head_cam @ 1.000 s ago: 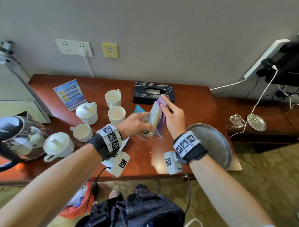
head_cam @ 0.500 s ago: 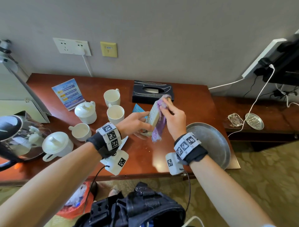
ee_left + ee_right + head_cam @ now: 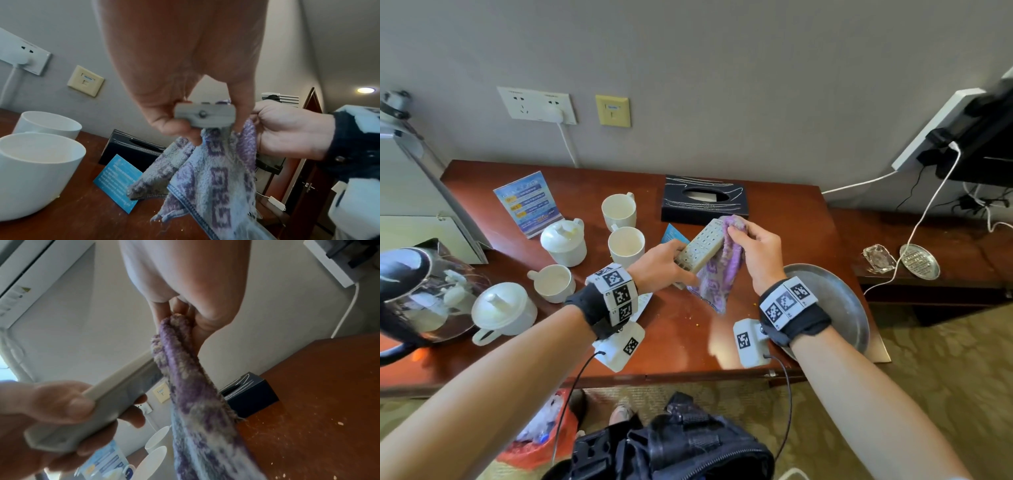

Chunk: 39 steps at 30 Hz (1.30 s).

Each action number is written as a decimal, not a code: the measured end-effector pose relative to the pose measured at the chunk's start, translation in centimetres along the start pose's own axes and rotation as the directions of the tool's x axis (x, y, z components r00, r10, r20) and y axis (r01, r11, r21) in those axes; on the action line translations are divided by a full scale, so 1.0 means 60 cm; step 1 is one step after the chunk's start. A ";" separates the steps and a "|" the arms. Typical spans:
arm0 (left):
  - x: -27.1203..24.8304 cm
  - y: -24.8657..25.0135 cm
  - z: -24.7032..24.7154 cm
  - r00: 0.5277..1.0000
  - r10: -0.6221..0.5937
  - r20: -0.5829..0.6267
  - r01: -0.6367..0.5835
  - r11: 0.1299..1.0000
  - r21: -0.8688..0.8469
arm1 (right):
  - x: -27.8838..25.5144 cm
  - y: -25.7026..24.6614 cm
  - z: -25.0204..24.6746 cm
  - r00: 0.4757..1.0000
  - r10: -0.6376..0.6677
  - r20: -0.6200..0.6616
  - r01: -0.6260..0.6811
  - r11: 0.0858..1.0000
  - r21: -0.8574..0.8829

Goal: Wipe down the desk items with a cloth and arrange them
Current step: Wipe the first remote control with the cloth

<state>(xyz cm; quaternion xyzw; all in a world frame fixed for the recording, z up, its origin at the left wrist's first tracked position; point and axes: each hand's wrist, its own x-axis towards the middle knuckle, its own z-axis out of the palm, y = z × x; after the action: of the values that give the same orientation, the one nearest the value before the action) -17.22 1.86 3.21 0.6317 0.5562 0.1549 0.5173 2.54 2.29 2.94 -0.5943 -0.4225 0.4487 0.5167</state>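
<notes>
My left hand (image 3: 667,262) grips the near end of a grey remote control (image 3: 702,245), held tilted above the wooden desk (image 3: 688,339) with its buttons facing up. In the left wrist view the remote's end (image 3: 204,116) sits between thumb and fingers. My right hand (image 3: 753,250) pinches a purple patterned cloth (image 3: 722,274) against the remote's far end and right side; the cloth (image 3: 207,175) hangs down below it. The right wrist view shows the cloth (image 3: 185,369) bunched in the fingers beside the remote (image 3: 98,410).
On the desk stand white cups (image 3: 619,210), lidded cups (image 3: 565,240), a blue card stand (image 3: 527,202), a small blue card (image 3: 673,236), a black tissue box (image 3: 703,200) and a metal tray (image 3: 832,305) at the right edge. A kettle (image 3: 410,294) sits far left.
The remote has tipped from nearly upright to a flatter tilt with its buttons up. My right hand has slid the cloth toward the remote's far end.
</notes>
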 end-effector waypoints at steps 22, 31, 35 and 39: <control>0.000 0.005 0.015 0.983 0.084 -0.162 -0.052 0.980 0.195 | -0.028 0.019 0.002 0.934 -0.290 0.209 0.351 0.630 -0.693; -0.006 0.008 0.007 0.990 0.058 -0.129 -0.046 0.995 0.094 | -0.074 0.016 0.023 0.877 -0.389 0.283 0.469 0.560 -0.683; -0.012 0.014 -0.001 0.998 0.021 -0.061 -0.033 0.979 -0.200 | -0.067 0.028 0.019 0.893 -0.393 0.220 0.443 0.681 -0.583; -0.016 0.011 -0.006 1.000 -0.002 -0.003 0.001 0.904 -0.428 | -0.056 0.019 0.020 0.917 -0.368 0.151 0.397 0.815 -0.422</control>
<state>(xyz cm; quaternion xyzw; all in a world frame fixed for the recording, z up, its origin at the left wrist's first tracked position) -17.45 1.32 4.28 0.5019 0.5100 0.2738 0.6427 0.63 -0.80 2.03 -0.5850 -0.6401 0.2455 0.4333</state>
